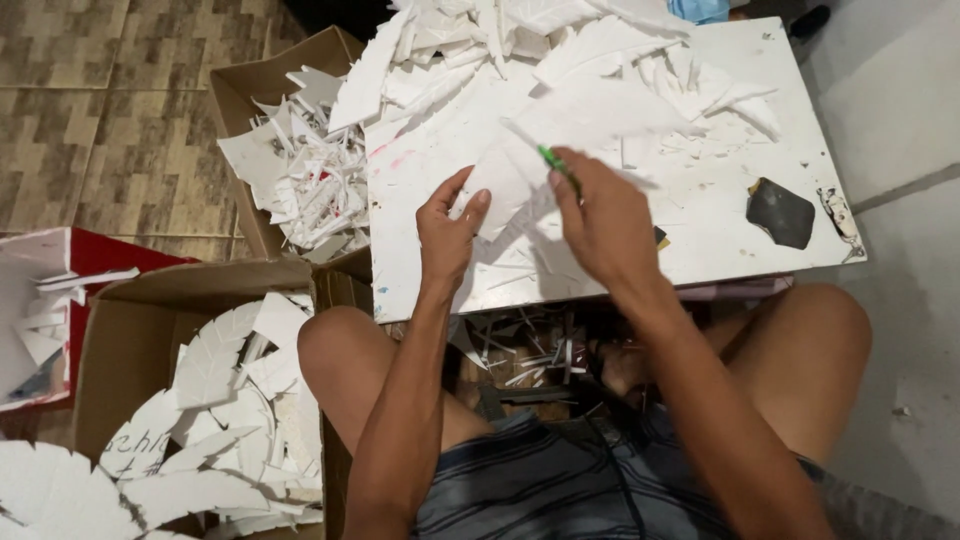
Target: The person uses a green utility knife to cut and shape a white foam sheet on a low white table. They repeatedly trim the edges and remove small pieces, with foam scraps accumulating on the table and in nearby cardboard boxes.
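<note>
Counts: two hands, left (pixel 448 225), right (pixel 600 215); one green cutter (pixel 556 165); two open cardboard boxes (pixel 255 85) (pixel 125 340); one red box (pixel 95 255); one dark sanding pad (pixel 780 212); one white board (pixel 760 60).
</note>
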